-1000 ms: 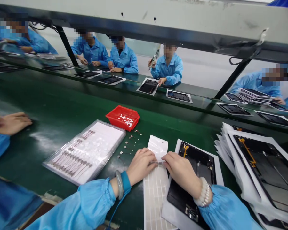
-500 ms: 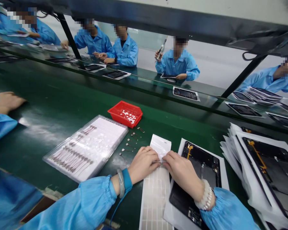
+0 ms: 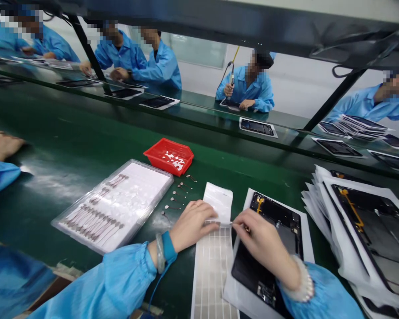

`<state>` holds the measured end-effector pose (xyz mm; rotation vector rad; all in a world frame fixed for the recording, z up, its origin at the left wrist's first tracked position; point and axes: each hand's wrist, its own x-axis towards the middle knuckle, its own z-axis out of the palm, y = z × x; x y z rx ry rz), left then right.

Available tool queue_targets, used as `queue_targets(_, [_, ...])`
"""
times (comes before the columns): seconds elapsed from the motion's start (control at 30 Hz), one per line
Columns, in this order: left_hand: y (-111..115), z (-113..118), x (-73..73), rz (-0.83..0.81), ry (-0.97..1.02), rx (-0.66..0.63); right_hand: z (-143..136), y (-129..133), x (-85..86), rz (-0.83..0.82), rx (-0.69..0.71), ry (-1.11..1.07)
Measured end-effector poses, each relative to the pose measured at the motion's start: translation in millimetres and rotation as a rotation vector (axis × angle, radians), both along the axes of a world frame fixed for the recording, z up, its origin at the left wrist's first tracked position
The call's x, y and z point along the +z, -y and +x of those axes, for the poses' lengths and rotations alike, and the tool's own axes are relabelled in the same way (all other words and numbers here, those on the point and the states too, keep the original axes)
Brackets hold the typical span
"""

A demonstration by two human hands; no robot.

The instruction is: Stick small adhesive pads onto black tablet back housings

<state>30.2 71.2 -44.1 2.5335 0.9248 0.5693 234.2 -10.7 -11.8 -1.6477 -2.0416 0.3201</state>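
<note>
A long sheet of pale rectangular stickers (image 3: 213, 270) lies in front of me, its white far end (image 3: 218, 201) folded over. My left hand (image 3: 194, 226) is closed on the sheet's left side at the fold, thumb and fingers pressed together there. At the right edge of the same fold, my right hand (image 3: 261, 235) pinches with thumb and forefinger; what sits between the tips is too small to make out. Under and beside my right wrist is a black device housing (image 3: 291, 228) with an orange flex strip, on white paper.
Left of the sheet stand a clear tray (image 3: 119, 199) of small wired discs and a red bin (image 3: 169, 156) with white bits. Several loose discs (image 3: 174, 192) lie between. Stacked housings (image 3: 369, 221) rise at right. A neighbour's hand (image 3: 3, 145) rests far left; co-workers sit across.
My right hand has shifted slightly right, away from my left hand, and its fingertips are now at the sheet's edge. My left hand stays at the fold. The view has shifted slightly.
</note>
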Motion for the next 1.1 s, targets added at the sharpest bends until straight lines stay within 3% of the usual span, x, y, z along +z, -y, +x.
queue_targets(0.1, [23, 1, 8.8, 0.072, 0.052, -0.051, 33, 23, 12.8, -0.188, -0.170, -0.301])
queue_targets(0.17, [51, 10, 8.7, 0.160, 0.049, -0.233, 48, 41, 15.1, -0.343, -0.255, -0.420])
queue_targets(0.27, [94, 28, -0.8, 0.320, -0.018, -0.457, 52, 64, 9.4, -0.522, -0.307, -0.552])
queue_targets(0.37, [117, 44, -9.5, 0.469, -0.104, -0.518, 46, 75, 0.6, -0.558, -0.328, -0.619])
queue_targets(0.53, [107, 40, -0.1, 0.567, -0.204, -0.556, 44, 81, -4.3, -0.560, -0.348, -0.623])
queue_targets(0.7, [89, 9, 10.6, 0.408, -0.206, -0.604, 37, 90, -6.4, -0.602, -0.268, -0.605])
queue_targets(0.9, [94, -6, -1.0, 0.191, -0.152, -0.464, 10, 87, -14.6, -0.506, -0.130, -0.440])
queue_targets(1.1, [106, -2, -12.6, 0.221, -0.151, -0.414, -9, 82, -27.0, -0.325, -0.199, -0.197])
